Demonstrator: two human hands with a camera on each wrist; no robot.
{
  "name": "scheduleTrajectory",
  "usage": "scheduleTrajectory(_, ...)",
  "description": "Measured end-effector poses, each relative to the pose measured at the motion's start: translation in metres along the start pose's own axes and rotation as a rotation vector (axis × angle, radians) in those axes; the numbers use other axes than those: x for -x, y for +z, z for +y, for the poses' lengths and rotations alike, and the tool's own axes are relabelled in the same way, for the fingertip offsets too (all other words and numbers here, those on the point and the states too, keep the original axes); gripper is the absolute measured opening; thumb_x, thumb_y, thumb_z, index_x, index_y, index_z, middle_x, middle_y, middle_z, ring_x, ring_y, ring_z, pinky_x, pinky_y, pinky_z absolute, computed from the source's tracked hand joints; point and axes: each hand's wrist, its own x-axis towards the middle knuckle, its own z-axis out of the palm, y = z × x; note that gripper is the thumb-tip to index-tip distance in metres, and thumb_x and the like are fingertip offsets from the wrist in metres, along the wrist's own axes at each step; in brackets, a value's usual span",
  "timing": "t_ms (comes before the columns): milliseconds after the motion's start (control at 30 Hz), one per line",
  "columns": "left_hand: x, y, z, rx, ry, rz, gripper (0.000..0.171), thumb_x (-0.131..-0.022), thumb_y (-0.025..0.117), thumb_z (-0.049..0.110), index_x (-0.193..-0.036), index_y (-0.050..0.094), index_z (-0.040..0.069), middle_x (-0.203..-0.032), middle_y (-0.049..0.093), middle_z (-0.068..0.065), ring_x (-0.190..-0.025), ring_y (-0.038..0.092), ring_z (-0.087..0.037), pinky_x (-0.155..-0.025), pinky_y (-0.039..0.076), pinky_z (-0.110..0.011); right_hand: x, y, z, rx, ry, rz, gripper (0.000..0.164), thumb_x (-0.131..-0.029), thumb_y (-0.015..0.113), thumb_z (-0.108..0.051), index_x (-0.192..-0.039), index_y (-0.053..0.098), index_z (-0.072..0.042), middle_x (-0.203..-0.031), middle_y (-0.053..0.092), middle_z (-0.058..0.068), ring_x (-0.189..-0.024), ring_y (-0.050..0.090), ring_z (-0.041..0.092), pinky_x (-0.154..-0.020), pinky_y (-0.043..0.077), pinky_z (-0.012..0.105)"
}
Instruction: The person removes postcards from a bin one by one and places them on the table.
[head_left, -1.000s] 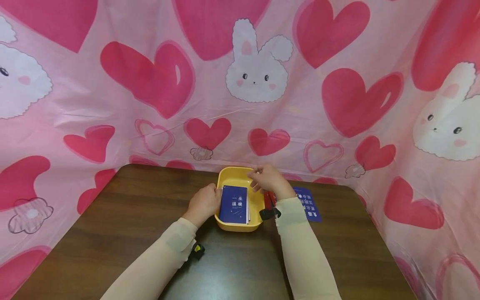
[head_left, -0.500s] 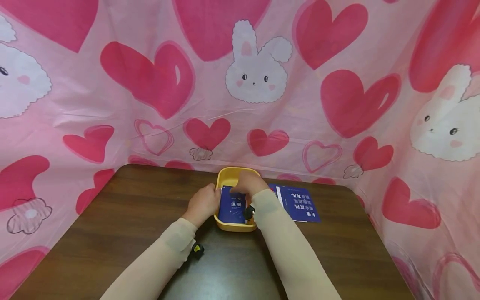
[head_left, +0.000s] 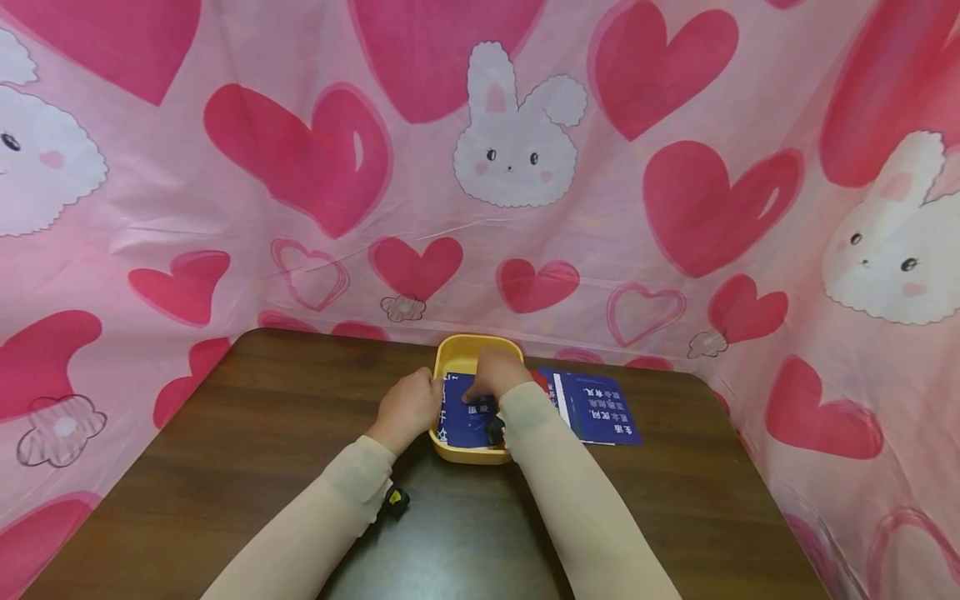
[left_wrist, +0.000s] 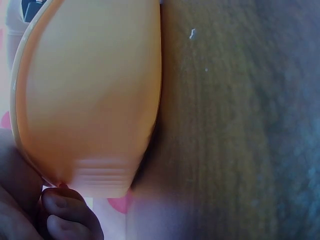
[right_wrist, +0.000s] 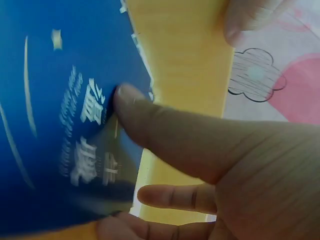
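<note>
A yellow plastic bin (head_left: pixel 468 457) stands near the far edge of the table, with blue cards (head_left: pixel 459 429) bearing white print inside. My left hand (head_left: pixel 408 406) grips its left rim; the left wrist view shows curled fingers (left_wrist: pixel 70 212) at the rim of the bin's outer wall (left_wrist: pixel 90 95). My right hand (head_left: pixel 501 372) reaches into the bin from the right. In the right wrist view, its thumb lies on top of a blue card (right_wrist: pixel 45 100) with white lettering and its fingers are at the card's edge. That card looks slightly bent.
Right of the bin lie more blue cards (head_left: pixel 600 408) with white print, partly overlapping, and a red piece (head_left: pixel 539 380) by the right sleeve. A brown wooden table (head_left: pixel 300 433) carries everything. A pink curtain (head_left: pixel 420 192) with hearts and rabbits hangs around its back and sides.
My right hand has moved left from the bin's right rim onto the blue cards and taken hold of one. Different print now shows at the pile's left edge. My left hand stays put.
</note>
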Motion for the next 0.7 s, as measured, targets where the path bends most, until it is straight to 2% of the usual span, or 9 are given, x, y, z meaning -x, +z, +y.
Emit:
scheduleTrajectory(100, 0.000, 0.000, -0.001, -0.006, 0.003, 0.007, 0.041, -0.120, 0.050, 0.038, -0.129, 0.070, 0.003, -0.098, 0.074, -0.011, -0.087, 0.069, -0.028, -0.082, 0.062, -0.049, -0.003, -0.003, 0.001, -0.014, -0.013, -0.029, 0.055, -0.082, 0.104, -0.030, -0.119, 0.077, 0.000, -0.098, 0.083, 0.012, -0.079, 0.078, 0.028, -0.081, 0.071, 0.047)
scheduleTrajectory(167, -0.001, 0.001, -0.001, -0.004, 0.005, 0.010, 0.041, -0.120, 0.050, 0.038, -0.128, 0.070, 0.003, -0.098, 0.074, -0.011, -0.087, 0.069, -0.029, -0.081, 0.062, -0.049, -0.002, -0.006, 0.003, -0.008, -0.048, -0.009, 0.048, -0.084, 0.102, -0.026, -0.116, 0.078, 0.001, -0.095, 0.083, 0.013, -0.077, 0.078, 0.028, -0.078, 0.070, 0.045)
scheduleTrajectory(233, -0.001, 0.001, -0.002, -0.010, 0.014, 0.018, 0.041, -0.120, 0.050, 0.037, -0.127, 0.071, 0.003, -0.097, 0.074, -0.011, -0.087, 0.069, -0.029, -0.080, 0.060, -0.050, 0.006, -0.014, 0.001, -0.040, -0.069, 0.011, 0.046, -0.086, 0.101, -0.022, -0.118, 0.079, 0.001, -0.099, 0.083, 0.013, -0.081, 0.080, 0.029, -0.083, 0.071, 0.045)
scheduleTrajectory(333, -0.001, 0.001, -0.002, -0.007, 0.013, 0.014, 0.040, -0.120, 0.051, 0.037, -0.127, 0.071, 0.003, -0.098, 0.074, -0.011, -0.087, 0.068, -0.030, -0.080, 0.060, -0.049, 0.015, -0.023, 0.003, -0.102, -0.097, 0.042, 0.051, -0.088, 0.098, -0.021, -0.132, 0.078, -0.003, -0.115, 0.083, 0.013, -0.098, 0.080, 0.028, -0.097, 0.069, 0.045)
scheduleTrajectory(400, -0.002, 0.001, -0.002, -0.005, 0.008, 0.008, 0.040, -0.120, 0.052, 0.037, -0.129, 0.071, 0.003, -0.099, 0.074, -0.011, -0.088, 0.069, -0.029, -0.081, 0.061, -0.049, 0.021, -0.030, 0.005, -0.183, -0.085, 0.033, 0.057, -0.091, 0.096, -0.019, -0.142, 0.074, -0.005, -0.126, 0.081, 0.014, -0.108, 0.081, 0.031, -0.103, 0.068, 0.049)
scheduleTrajectory(500, -0.002, 0.002, -0.002, 0.004, -0.007, -0.002, 0.042, -0.120, 0.052, 0.038, -0.134, 0.070, 0.003, -0.101, 0.074, -0.010, -0.090, 0.069, -0.028, -0.085, 0.063, -0.049, 0.027, -0.039, 0.011, -0.280, -0.071, 0.027, 0.060, -0.096, 0.092, -0.020, -0.150, 0.070, -0.008, -0.134, 0.078, 0.016, -0.117, 0.079, 0.035, -0.107, 0.066, 0.053)
scheduleTrajectory(600, -0.002, 0.002, -0.002, 0.008, -0.010, -0.002, 0.043, -0.120, 0.052, 0.038, -0.137, 0.069, 0.002, -0.102, 0.074, -0.010, -0.091, 0.069, -0.027, -0.087, 0.064, -0.049, 0.032, -0.045, 0.020, -0.348, -0.060, 0.056, 0.061, -0.097, 0.091, -0.023, -0.152, 0.068, -0.011, -0.135, 0.077, 0.016, -0.118, 0.078, 0.035, -0.106, 0.066, 0.054)
scheduleTrajectory(700, -0.001, 0.002, -0.001, 0.009, -0.006, 0.003, 0.043, -0.120, 0.052, 0.037, -0.136, 0.069, 0.002, -0.101, 0.074, -0.010, -0.090, 0.069, -0.027, -0.085, 0.063, -0.048, 0.035, -0.051, 0.030, -0.442, -0.085, 0.080, 0.060, -0.100, 0.089, -0.021, -0.154, 0.066, -0.010, -0.132, 0.079, 0.017, -0.113, 0.080, 0.035, -0.103, 0.067, 0.052)
